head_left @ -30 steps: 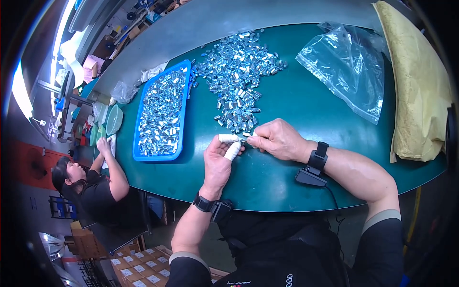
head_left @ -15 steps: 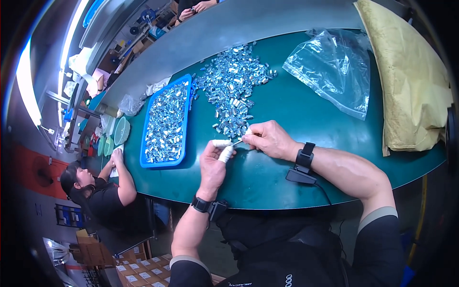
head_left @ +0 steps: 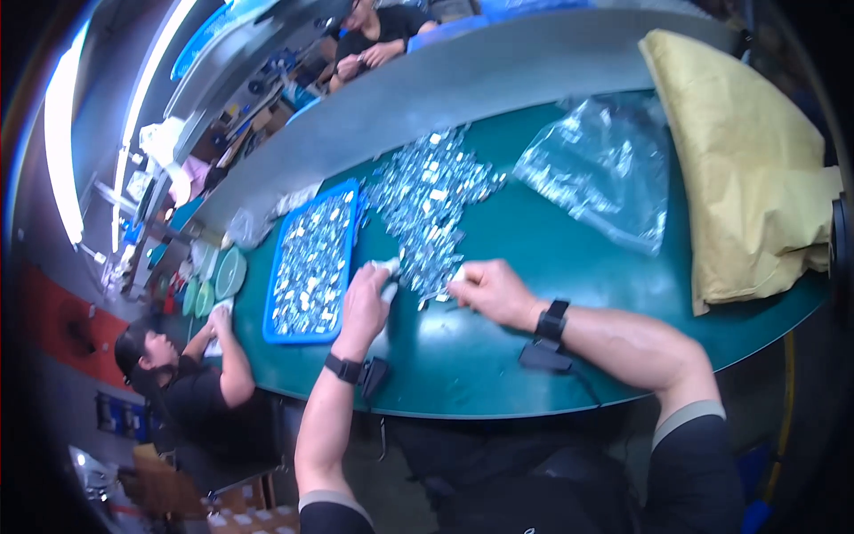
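A loose heap of small shiny silver metal pieces (head_left: 431, 191) spreads over the green tabletop. My left hand (head_left: 363, 307) is between this heap and the blue tray (head_left: 302, 339), its taped thumb and forefinger apart and somewhat blurred. Nothing shows clearly between them. At the heap's near end, my right hand (head_left: 498, 294) is closed in a pinch, with white tape on a fingertip. Something thin and silvery shows by its fingertips, too blurred to name. The tray is filled with similar metal pieces (head_left: 311, 258).
A clear plastic bag (head_left: 605, 169) lies right of the heap, beside a large yellowish sack (head_left: 747, 178). Green bowls (head_left: 231, 271) stand at far left near a seated co-worker (head_left: 196, 374). Another person (head_left: 378, 44) sits beyond the grey ledge (head_left: 534, 62).
My hands have moved apart; the left has gone left toward the tray and its finger and thumb have parted. The right stays pinched. The whole view has shifted with my head.
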### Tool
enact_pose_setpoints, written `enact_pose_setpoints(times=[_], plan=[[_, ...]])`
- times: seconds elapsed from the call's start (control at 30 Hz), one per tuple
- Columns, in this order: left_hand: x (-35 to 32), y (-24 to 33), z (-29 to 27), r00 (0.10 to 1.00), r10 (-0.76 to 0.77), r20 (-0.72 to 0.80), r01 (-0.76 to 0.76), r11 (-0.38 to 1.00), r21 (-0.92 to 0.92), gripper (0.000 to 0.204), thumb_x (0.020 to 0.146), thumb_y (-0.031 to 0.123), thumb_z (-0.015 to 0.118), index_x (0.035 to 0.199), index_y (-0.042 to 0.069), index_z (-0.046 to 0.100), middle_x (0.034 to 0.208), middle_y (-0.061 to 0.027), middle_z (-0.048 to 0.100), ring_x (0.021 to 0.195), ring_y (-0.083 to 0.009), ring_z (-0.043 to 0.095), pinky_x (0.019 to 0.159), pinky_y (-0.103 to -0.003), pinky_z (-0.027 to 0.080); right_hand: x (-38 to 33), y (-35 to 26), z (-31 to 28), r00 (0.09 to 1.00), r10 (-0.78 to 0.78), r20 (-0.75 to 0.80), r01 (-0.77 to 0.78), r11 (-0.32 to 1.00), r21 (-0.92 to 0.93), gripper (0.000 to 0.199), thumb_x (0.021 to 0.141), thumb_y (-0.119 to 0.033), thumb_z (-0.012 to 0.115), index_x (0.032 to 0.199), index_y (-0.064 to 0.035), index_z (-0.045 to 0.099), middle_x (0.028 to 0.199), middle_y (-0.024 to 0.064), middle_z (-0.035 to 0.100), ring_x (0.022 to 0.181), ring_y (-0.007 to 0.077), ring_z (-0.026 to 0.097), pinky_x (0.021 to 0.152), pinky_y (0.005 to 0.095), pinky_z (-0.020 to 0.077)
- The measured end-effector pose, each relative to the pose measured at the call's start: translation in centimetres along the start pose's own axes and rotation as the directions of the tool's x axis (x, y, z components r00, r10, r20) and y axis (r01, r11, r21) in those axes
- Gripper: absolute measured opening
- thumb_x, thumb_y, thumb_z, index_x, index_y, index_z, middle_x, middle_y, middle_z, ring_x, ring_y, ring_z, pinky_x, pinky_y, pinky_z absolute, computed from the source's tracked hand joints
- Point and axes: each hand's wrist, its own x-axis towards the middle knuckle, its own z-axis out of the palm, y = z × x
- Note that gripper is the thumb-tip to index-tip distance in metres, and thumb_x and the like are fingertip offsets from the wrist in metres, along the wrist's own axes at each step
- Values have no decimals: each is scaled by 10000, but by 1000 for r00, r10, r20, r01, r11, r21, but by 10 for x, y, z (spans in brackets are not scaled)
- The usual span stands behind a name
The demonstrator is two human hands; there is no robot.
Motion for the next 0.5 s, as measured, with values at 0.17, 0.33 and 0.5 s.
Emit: enact_pose_setpoints(times=[0.17, 0.33, 0.5], plan=[[-8, -3, 11, 996, -35, 78, 37, 999, -16, 316, 850, 24, 733, 1162, 72, 715, 986, -145, 633, 989, -372, 627, 856, -456, 516, -6, -6, 5, 1000, 9, 13, -9, 1000, 28, 333, 998, -287, 687, 799, -21, 691, 722, 71, 742, 628, 111, 661, 593, 320, 501], [-10, 5, 5, 991, -112, 79, 117, 991, -60, 284, 844, -26, 722, 1114, 61, 701, 919, -113, 631, 878, -311, 646, 788, -407, 526, -7, -9, 0, 998, 0, 56, 4, 998, -57, 330, 1017, -294, 681, 806, -42, 701, 714, 14, 695, 613, 71, 564, 564, 289, 439], [-24, 14, 18, 868, -458, 193, 444, 541, -715, 221, 908, -34, 703, 1108, 47, 652, 960, -62, 700, 857, -167, 683, 748, -286, 536, -3, -10, 5, 999, -24, 38, 27, 997, -71, 353, 1011, -306, 674, 798, -23, 673, 703, 73, 704, 623, 123, 611, 593, 357, 466]])
